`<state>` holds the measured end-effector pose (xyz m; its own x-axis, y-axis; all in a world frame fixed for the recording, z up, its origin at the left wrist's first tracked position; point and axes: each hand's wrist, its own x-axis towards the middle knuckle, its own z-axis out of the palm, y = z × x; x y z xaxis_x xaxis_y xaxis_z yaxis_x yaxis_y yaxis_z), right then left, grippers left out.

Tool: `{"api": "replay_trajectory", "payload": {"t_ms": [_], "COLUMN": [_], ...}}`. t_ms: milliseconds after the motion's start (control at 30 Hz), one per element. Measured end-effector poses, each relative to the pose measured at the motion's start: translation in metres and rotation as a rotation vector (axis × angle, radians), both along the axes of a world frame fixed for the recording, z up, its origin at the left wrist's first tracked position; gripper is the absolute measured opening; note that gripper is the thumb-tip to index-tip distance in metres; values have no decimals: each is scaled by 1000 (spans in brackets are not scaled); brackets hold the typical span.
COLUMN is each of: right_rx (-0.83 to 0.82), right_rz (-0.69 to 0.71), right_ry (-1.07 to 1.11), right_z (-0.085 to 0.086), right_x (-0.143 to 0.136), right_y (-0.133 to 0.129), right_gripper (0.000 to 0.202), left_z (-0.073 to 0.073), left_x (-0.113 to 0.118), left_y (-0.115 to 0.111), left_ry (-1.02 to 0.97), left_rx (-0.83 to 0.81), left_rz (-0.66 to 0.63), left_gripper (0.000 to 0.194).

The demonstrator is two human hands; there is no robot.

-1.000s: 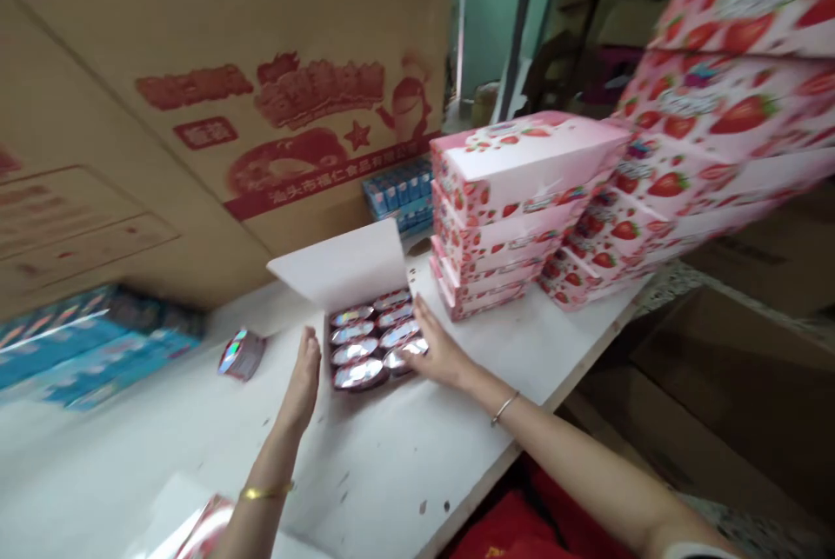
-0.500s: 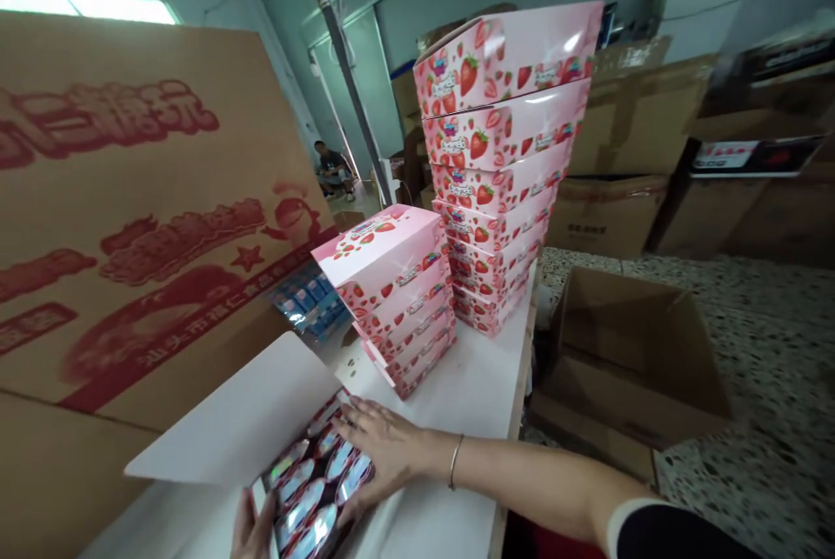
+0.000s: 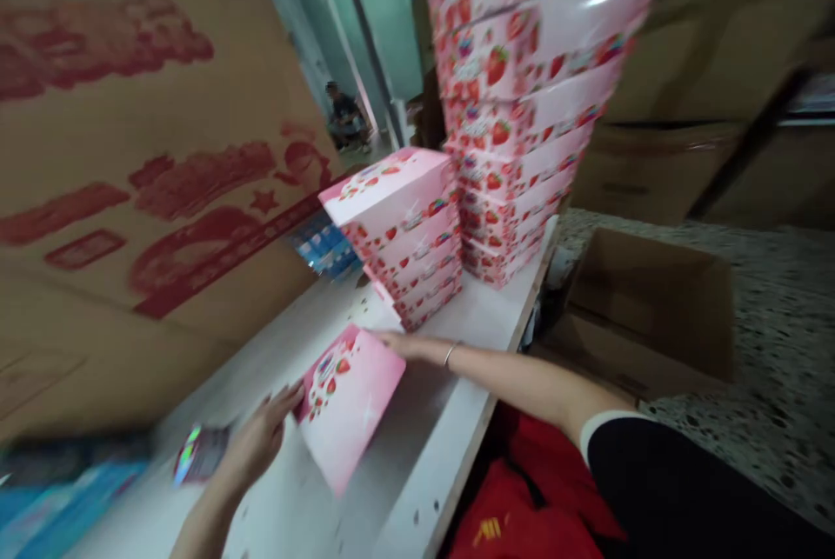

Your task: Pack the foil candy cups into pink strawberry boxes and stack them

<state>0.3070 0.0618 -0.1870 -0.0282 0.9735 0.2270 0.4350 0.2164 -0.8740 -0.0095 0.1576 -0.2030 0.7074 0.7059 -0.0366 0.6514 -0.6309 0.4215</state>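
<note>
A pink and white strawberry-print carton (image 3: pixel 356 398) lies on the white tabletop with its lid down over the top. My left hand (image 3: pixel 261 437) reaches along the carton's left edge, fingers stretched out and touching it. At the far right corner is my right hand (image 3: pixel 397 345), its fingers mostly hidden behind the lid. Left of my left hand lies a small dark pack with a shiny label (image 3: pixel 201 455), blurred. The carton's contents are covered.
Beyond the carton stand a short stack (image 3: pixel 408 237) and a taller stack (image 3: pixel 522 124) of strawberry cartons. A large printed cardboard box (image 3: pixel 156 150) rises on the left. An open brown box (image 3: pixel 652 307) sits on the floor to the right. A person (image 3: pixel 345 116) sits far back.
The carton's white flap was raised, with shiny round packs showing inside; now the lid covers them. My right hand has moved from the packs to the far corner, my left to the left edge.
</note>
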Motion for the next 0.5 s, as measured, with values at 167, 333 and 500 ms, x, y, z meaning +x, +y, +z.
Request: {"api": "replay_trajectory", "payload": {"t_ms": [167, 333, 500], "right_rx": [-85, 28, 226], "right_rz": [167, 463, 341], "right_ry": [6, -407, -580], "right_z": [-13, -33, -60], "right_x": [9, 16, 4], "right_y": [3, -23, -26], "right_gripper": [58, 83, 66], "left_z": [23, 5, -16], "left_x": [38, 41, 69], "left_y": [-34, -71, -111], "left_ry": [241, 246, 217], "left_rx": [114, 128, 259], "left_rz": [-26, 86, 139], "left_gripper": [50, 74, 97]}}
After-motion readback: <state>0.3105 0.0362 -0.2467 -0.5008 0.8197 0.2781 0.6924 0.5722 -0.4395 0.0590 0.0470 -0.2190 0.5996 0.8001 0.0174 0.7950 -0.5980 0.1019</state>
